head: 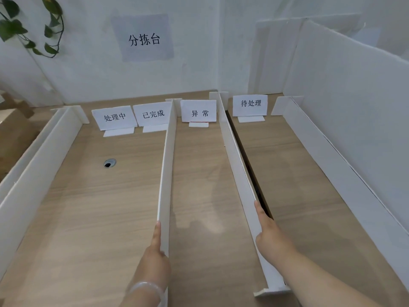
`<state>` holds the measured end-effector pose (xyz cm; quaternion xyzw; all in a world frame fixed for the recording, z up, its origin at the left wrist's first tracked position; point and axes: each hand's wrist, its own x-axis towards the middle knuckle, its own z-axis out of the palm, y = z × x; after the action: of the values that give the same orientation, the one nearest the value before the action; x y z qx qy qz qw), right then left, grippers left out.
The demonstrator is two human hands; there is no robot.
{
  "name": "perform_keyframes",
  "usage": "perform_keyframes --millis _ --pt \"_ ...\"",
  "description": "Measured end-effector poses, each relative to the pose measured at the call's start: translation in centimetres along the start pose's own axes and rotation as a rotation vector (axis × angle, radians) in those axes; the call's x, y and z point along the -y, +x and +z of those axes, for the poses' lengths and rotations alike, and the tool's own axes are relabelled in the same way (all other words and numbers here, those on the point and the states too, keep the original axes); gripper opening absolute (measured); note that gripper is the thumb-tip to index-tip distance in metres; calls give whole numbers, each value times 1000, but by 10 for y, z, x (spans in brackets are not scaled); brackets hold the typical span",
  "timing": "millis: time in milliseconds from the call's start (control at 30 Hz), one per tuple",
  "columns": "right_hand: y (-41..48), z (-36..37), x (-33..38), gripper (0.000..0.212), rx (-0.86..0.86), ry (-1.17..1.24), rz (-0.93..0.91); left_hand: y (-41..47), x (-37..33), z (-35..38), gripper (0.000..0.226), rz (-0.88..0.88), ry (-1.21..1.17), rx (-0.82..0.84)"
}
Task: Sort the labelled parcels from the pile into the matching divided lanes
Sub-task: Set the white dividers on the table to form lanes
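The left hand (156,251) is lying flat against the left face of a thin white foam-board divider (168,162), fingers stretched straight along it and holding nothing; a pale translucent bangle (146,288) is sitting on that wrist. The right hand (270,238) is pressing in the same way on the right face of a second divider (234,156), its forefinger reaching straight along the board's top edge. Whether either thumb is hooking over the edge I cannot tell. This second board is leaning slightly and standing on a small crosswise foot (272,290) at its near end.

Both boards are running lengthwise over a smooth, pale wood-grain table (99,207), splitting it into lanes between a low outer wall on the left (33,173) and another on the right (332,156). At the far end, folded white paper cards are marking the lanes: 处理中 (114,117) and 已完成 (153,113) are sharing the wide left lane, 异常 (199,113) is standing in the middle lane between the hands, and 待处理 (250,103) in the right one. A round metal-rimmed cable hole (109,162) is showing in the left lane.

On the white back wall a grey sheet reading 分拣台 (143,39) is hanging, with a trailing green vine (26,25) at the upper left.
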<state>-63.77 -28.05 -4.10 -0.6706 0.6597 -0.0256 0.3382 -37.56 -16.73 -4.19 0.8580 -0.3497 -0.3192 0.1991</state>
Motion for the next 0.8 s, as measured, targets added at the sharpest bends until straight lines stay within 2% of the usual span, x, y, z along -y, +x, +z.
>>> perform_keyframes --millis 233,633,800 --pt "-11 3 -4 93 20 4 9 -8 10 2 82 -10 8 -6" --pt "-28 -10 -10 83 65 52 -115 -17 14 5 87 161 -1 -15" --pt "-44 -26 -22 78 -75 7 -139 -8 14 4 102 231 88 -91"
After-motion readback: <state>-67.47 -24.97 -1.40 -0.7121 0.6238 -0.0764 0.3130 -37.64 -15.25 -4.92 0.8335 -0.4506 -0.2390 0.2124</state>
